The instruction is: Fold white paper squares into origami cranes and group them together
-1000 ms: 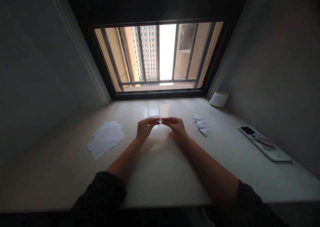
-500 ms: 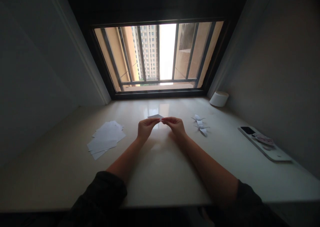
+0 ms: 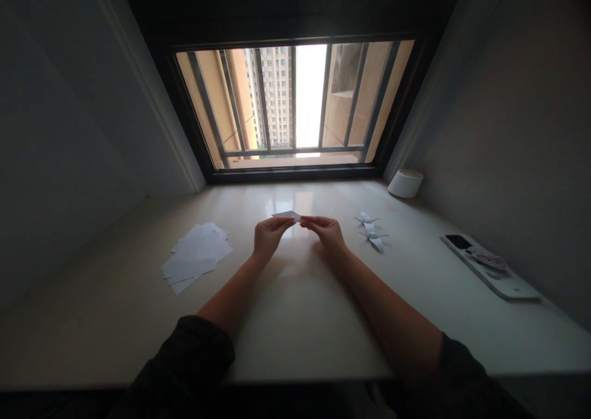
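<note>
A small folded piece of white paper (image 3: 287, 214) is held up over the middle of the sill, its pointed end showing behind my fingers. My left hand (image 3: 270, 234) pinches it between thumb and fingers from the left. From the right, my right hand (image 3: 325, 229) pinches its other end, the fingertips of both hands almost meeting. Much of the paper's lower part is hidden by the fingers. Two folded paper cranes (image 3: 368, 228) lie to the right of my right hand. Off to the left of my left hand is a loose pile of white paper sheets (image 3: 196, 256).
The pale sill (image 3: 295, 320) runs up to a dark-framed window (image 3: 295, 174) with bars outside. A white cylindrical object (image 3: 405, 184) stands in the back right corner. A phone (image 3: 492, 268) in a decorated case lies along the right wall.
My right fingertips have shifted slightly to the right, opening a small gap from the left ones, with a bit more paper showing. Everything else stays put.
</note>
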A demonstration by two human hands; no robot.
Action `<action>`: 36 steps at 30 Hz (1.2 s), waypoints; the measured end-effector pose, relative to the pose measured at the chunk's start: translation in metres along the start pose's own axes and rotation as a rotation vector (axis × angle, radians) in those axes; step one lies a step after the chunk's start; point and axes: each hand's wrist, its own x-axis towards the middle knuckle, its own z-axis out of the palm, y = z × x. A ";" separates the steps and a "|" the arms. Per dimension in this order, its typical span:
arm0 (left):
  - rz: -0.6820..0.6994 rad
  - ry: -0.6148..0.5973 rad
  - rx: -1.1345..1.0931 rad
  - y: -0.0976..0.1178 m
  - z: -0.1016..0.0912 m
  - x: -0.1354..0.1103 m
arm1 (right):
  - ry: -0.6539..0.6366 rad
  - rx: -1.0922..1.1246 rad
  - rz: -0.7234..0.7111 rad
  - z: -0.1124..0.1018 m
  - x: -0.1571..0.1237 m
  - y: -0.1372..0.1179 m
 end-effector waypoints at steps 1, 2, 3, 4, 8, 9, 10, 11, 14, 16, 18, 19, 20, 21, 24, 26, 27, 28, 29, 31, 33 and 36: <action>0.002 0.001 0.000 0.001 0.001 0.000 | 0.002 0.011 0.004 0.000 0.000 0.001; 0.005 -0.002 -0.001 0.003 0.001 -0.001 | 0.003 0.022 0.009 0.000 0.001 0.001; 0.007 -0.004 -0.002 0.004 0.002 -0.001 | 0.003 0.031 0.013 0.000 0.001 0.002; 0.009 -0.006 -0.006 0.005 0.002 -0.001 | 0.004 0.039 0.015 0.000 0.001 0.002; 0.003 0.001 -0.016 0.006 0.002 -0.002 | 0.007 0.046 0.021 0.000 0.001 0.002; -0.003 0.004 -0.021 0.005 0.002 -0.002 | 0.009 0.046 0.025 0.000 0.001 0.002; -0.010 0.005 -0.028 0.004 0.002 -0.002 | 0.012 0.045 0.029 0.000 0.001 0.002; -0.015 0.004 -0.036 0.004 0.002 -0.002 | 0.012 0.044 0.033 0.000 0.001 0.002; -0.040 0.003 -0.071 0.001 0.003 -0.002 | 0.009 0.034 0.037 0.001 0.001 0.001; -0.070 0.025 -0.092 -0.001 0.003 -0.001 | 0.010 0.028 0.031 0.002 0.000 0.001; -0.112 0.065 -0.117 -0.003 0.003 -0.001 | 0.017 0.031 0.019 0.004 -0.001 0.000; -0.133 0.085 -0.134 -0.004 0.003 -0.001 | 0.021 0.035 0.013 0.004 -0.002 0.000; -0.151 0.100 -0.153 -0.005 0.004 -0.001 | 0.025 0.040 0.008 0.005 -0.002 0.000; -0.166 0.110 -0.174 -0.006 0.004 -0.001 | 0.032 0.042 0.003 0.006 -0.003 -0.001; -0.185 0.115 -0.213 -0.008 0.004 0.000 | 0.059 0.032 0.003 0.008 -0.004 -0.002; -0.178 0.129 -0.209 -0.010 0.005 0.000 | 0.073 0.027 0.004 0.009 -0.005 -0.003; -0.173 0.140 -0.203 -0.011 0.005 0.000 | 0.076 0.026 0.005 0.010 -0.005 -0.003; -0.166 0.154 -0.198 -0.011 0.006 0.000 | 0.078 0.028 0.005 0.011 -0.006 -0.003; -0.158 0.166 -0.196 -0.012 0.006 -0.001 | 0.080 0.032 0.006 0.011 -0.006 -0.003; -0.146 0.188 -0.201 -0.013 0.007 -0.001 | 0.085 0.046 0.007 0.013 -0.007 -0.003; -0.142 0.206 -0.212 -0.012 0.009 -0.002 | 0.093 0.070 0.008 0.014 -0.007 -0.003; -0.150 0.226 -0.223 -0.011 0.011 -0.002 | 0.098 0.101 0.015 0.016 -0.007 -0.002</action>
